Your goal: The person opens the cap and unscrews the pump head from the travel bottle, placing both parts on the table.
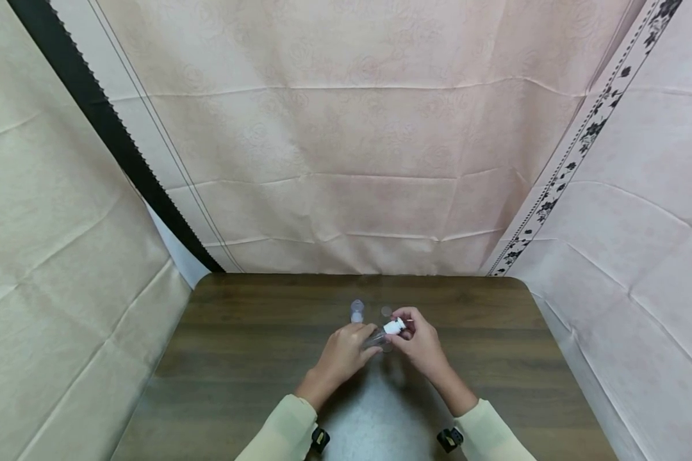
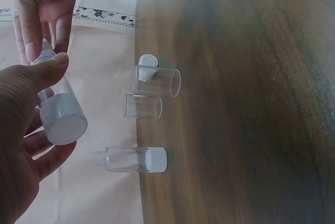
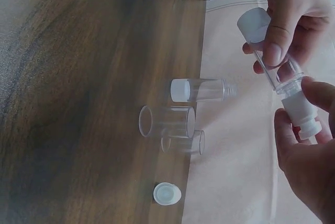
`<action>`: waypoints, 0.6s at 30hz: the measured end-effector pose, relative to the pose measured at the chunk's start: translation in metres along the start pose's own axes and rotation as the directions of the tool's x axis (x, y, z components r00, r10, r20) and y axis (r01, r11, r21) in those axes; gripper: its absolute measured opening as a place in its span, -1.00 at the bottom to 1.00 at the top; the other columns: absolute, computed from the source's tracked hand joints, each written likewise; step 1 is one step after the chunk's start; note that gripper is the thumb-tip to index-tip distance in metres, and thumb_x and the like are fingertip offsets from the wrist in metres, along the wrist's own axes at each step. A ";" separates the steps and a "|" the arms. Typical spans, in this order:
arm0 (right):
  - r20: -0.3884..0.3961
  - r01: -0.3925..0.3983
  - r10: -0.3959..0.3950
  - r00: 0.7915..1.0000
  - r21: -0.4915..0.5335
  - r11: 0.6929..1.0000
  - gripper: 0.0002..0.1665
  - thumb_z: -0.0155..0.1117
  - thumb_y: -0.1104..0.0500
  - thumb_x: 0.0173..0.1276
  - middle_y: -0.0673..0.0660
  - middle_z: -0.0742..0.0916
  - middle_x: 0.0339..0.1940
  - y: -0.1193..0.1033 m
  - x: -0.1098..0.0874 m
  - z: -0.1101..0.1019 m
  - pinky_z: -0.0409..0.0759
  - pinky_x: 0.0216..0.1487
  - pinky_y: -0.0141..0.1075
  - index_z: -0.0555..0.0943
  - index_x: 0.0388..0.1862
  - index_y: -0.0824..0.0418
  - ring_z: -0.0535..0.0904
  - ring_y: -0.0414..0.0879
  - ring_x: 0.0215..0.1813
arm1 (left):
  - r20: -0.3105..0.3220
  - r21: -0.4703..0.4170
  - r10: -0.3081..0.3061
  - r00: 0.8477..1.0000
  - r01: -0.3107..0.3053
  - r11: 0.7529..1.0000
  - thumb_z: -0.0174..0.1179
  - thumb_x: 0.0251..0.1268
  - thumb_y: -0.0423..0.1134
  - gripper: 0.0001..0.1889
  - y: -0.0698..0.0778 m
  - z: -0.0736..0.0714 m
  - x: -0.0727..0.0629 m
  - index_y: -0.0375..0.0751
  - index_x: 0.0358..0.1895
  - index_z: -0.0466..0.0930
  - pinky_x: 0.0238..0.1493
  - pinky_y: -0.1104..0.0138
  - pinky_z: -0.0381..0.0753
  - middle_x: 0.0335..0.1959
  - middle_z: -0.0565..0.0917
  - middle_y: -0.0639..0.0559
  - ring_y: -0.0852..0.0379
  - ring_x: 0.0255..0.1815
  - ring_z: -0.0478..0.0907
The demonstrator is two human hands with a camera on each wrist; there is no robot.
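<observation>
My left hand [image 1: 345,351] grips a small clear bottle [image 3: 268,66] with a white base, thumb along its side. The bottle is tilted and raised over the table. At its neck, my right hand [image 1: 420,344] pinches a white pump top [image 3: 299,108] between thumb and fingers. In the right wrist view the pump's collar sits right at the mouth of the bottle, in line with it. The left wrist view shows the round white base [image 2: 64,119] close up, while the left fingers and thumb partly cover the clear body.
A second clear bottle [image 3: 203,90] with a white base stands on the wooden table [image 1: 236,358], its threaded neck uncovered. Beside it stand a wider clear cylinder [image 3: 166,122] and a narrower one [image 3: 184,143]. A small white cap-like piece [image 3: 167,194] is near them. Pale cloth [image 1: 346,141] hangs behind.
</observation>
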State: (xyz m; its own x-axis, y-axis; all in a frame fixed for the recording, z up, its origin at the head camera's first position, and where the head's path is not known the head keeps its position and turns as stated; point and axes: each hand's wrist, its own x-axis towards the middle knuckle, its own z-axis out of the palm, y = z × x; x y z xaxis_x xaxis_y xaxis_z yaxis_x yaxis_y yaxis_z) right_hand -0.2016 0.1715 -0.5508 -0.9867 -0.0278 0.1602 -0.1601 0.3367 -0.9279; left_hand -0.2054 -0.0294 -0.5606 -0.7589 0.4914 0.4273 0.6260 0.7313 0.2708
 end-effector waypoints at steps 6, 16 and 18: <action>-0.036 0.075 -0.073 0.997 0.057 0.996 -0.42 0.51 0.52 0.16 0.30 0.73 0.16 0.000 -0.001 -0.001 0.71 0.03 -0.37 0.54 0.14 0.29 0.73 0.12 0.07 | 0.001 -0.045 -0.018 1.000 0.018 0.999 0.47 0.27 -0.03 -0.58 0.000 0.001 -0.004 -0.18 0.09 0.70 -0.24 0.36 0.74 -0.18 0.77 0.01 0.19 -0.24 0.71; -0.053 0.077 -0.075 0.996 0.022 0.997 -0.42 0.50 0.49 0.19 0.30 0.64 0.19 0.002 0.002 -0.015 0.72 0.08 -0.26 0.59 0.20 0.30 0.70 0.19 0.15 | -0.052 -0.051 -0.027 0.998 0.024 0.998 0.51 0.22 -0.05 -0.57 -0.004 -0.001 -0.003 -0.20 0.08 0.72 -0.12 0.29 0.77 -0.09 0.81 -0.05 0.11 -0.10 0.77; -0.062 0.091 -0.091 0.994 0.004 0.996 -0.44 0.50 0.49 0.20 0.28 0.62 0.18 0.005 0.003 -0.020 0.72 0.10 -0.17 0.62 0.19 0.29 0.68 0.20 0.17 | -0.072 -0.044 -0.020 0.997 0.017 0.999 0.52 0.20 -0.06 -0.57 -0.006 -0.001 -0.003 -0.20 0.06 0.72 -0.12 0.27 0.77 -0.10 0.82 -0.05 0.10 -0.11 0.78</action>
State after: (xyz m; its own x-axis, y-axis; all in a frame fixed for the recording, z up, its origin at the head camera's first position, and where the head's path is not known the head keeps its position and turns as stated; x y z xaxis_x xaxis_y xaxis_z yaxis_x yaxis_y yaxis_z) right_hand -0.2045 0.1920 -0.5487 -0.9644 0.0003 0.2646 -0.2497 0.3292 -0.9106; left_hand -0.2070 -0.0358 -0.5622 -0.7564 0.4413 0.4828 0.6204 0.7180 0.3156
